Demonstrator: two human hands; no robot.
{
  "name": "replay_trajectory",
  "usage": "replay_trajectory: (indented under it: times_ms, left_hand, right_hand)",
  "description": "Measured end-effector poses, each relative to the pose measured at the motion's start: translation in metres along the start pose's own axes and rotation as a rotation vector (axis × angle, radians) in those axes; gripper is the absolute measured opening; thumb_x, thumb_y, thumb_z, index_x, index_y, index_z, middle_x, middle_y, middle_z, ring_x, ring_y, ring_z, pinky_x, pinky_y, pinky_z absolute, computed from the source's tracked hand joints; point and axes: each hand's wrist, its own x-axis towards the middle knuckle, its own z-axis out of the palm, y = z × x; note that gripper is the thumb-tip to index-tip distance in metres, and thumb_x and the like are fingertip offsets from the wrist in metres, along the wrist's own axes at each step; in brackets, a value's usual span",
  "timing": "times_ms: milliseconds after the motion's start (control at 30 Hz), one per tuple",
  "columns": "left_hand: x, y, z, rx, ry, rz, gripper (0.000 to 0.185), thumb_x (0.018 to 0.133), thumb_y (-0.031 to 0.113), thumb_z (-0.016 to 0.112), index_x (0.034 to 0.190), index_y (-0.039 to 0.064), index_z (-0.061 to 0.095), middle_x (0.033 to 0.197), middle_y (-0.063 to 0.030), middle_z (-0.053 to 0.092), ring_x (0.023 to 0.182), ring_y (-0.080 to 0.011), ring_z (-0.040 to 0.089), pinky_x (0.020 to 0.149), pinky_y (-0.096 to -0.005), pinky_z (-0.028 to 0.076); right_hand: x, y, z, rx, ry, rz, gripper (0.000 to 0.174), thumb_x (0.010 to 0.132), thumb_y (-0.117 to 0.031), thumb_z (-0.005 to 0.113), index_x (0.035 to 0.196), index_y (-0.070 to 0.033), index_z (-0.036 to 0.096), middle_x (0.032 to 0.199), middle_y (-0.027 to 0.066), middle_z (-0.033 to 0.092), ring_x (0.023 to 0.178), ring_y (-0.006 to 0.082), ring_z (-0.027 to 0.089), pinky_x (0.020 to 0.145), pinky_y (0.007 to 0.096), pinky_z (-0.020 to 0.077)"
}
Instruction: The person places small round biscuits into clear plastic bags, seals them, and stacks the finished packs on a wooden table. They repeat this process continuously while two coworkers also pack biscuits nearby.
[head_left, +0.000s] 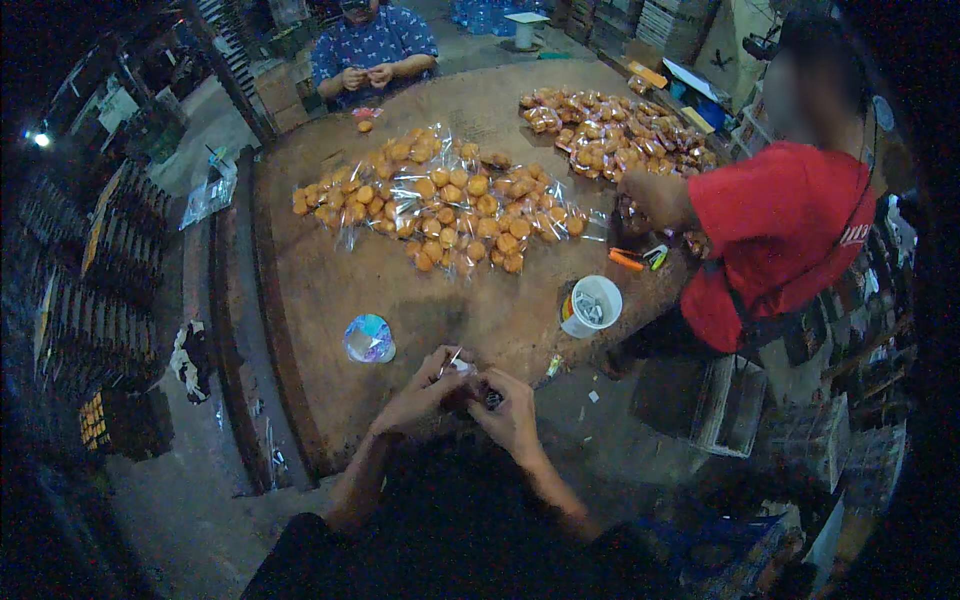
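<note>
My left hand (424, 390) and my right hand (508, 411) meet just over the near edge of the wooden table (330, 292). Between their fingertips they hold a small whitish object (462, 367), too blurred to name. Something dark shows under the right fingers. Left of my hands stands a cup with a blue and purple pattern (369, 339). To their right is a white plastic tub (604, 294) with small silvery pieces inside. Further in lies a wide heap of clear plastic bags filled with round orange-brown baked pieces (450, 210).
A second heap of bagged pieces (615, 135) lies at the far right. A person in a red shirt (780, 217) leans in there, beside an orange stapler-like tool (625, 259) and a green one (659, 258). Another person (375, 49) works across the table. Slatted crates (105, 322) stand left.
</note>
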Motion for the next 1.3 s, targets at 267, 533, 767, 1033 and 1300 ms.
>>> replay_trajectory:
  times_ms: [267, 533, 767, 1033, 1300]
  left_hand:
    - [0.035, -0.017, 0.0, 0.49, 0.379, 0.403, 0.023, 0.094, 0.011, 0.064, 0.115, 0.001, 0.067, 0.102, -0.0074, 0.073, 0.098, -0.0186, 0.07, 0.084, -0.0327, 0.056]
    - [0.017, 0.006, 0.013, 0.547, 0.217, 0.193, 0.023, 0.089, 0.012, 0.075, 0.109, 0.001, 0.075, 0.09, -0.0117, 0.076, 0.086, -0.02, 0.073, 0.079, -0.0326, 0.056]
    - [0.01, -0.007, 0.021, 0.632, 0.392, 0.262, 0.024, 0.085, 0.009, 0.079, 0.107, 0.0, 0.074, 0.097, -0.0133, 0.074, 0.094, -0.0229, 0.071, 0.082, -0.0343, 0.056]
    - [0.014, -0.028, -0.005, 0.75, 0.234, 0.442, 0.023, 0.088, 0.005, 0.072, 0.111, 0.003, 0.075, 0.099, -0.0149, 0.073, 0.096, -0.0273, 0.07, 0.085, -0.0381, 0.056]
    - [0.005, -0.02, 0.01, 0.673, 0.188, 0.348, 0.026, 0.089, 0.007, 0.073, 0.115, 0.004, 0.074, 0.105, -0.0151, 0.07, 0.097, -0.0309, 0.069, 0.087, -0.0403, 0.055]
  right_hand:
    - [0.004, 0.009, -0.005, 0.946, 0.017, 0.553, 0.017, 0.09, -0.007, 0.075, 0.106, -0.003, 0.076, 0.083, -0.0022, 0.069, 0.068, 0.0056, 0.058, 0.058, 0.0232, 0.0448]
    - [0.004, 0.009, 0.006, 0.886, 0.139, 0.534, 0.019, 0.093, -0.001, 0.067, 0.112, -0.003, 0.071, 0.089, -0.0028, 0.067, 0.075, 0.0061, 0.06, 0.064, 0.0228, 0.0478]
    - [0.001, 0.057, 0.028, 0.824, -0.082, 0.405, 0.016, 0.096, 0.0, 0.067, 0.112, 0.001, 0.07, 0.097, 0.0035, 0.07, 0.089, 0.0119, 0.067, 0.079, 0.0275, 0.0554]
    - [-0.006, 0.066, 0.032, 0.662, 0.023, 0.221, 0.007, 0.095, -0.002, 0.069, 0.102, -0.001, 0.07, 0.09, 0.0036, 0.071, 0.08, 0.0108, 0.066, 0.072, 0.0276, 0.0543]
    - [0.007, 0.064, 0.038, 0.764, 0.21, 0.42, 0.008, 0.093, -0.001, 0.073, 0.094, -0.004, 0.066, 0.091, 0.0013, 0.067, 0.079, 0.008, 0.059, 0.07, 0.0255, 0.0491]
